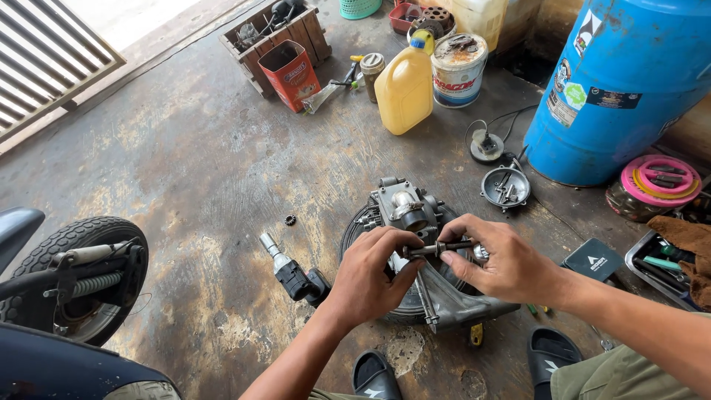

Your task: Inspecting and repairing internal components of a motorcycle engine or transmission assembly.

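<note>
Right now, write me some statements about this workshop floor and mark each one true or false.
1. Both hands, left hand and right hand, hold a small metal bolt. True.
2. The yellow jug lies on its side. False: it stands upright.
3. A blue barrel stands at the right. True.
4. The motorbike wheel is at the right. False: it is at the left.
5. The red box sits beside a wooden crate. True.

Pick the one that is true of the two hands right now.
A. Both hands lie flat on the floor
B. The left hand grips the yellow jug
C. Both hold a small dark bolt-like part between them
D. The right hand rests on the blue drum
C: the left hand and right hand pinch the ends of a small dark bolt-like part above the metal engine assembly; the yellow jug and blue drum stand untouched.
</note>
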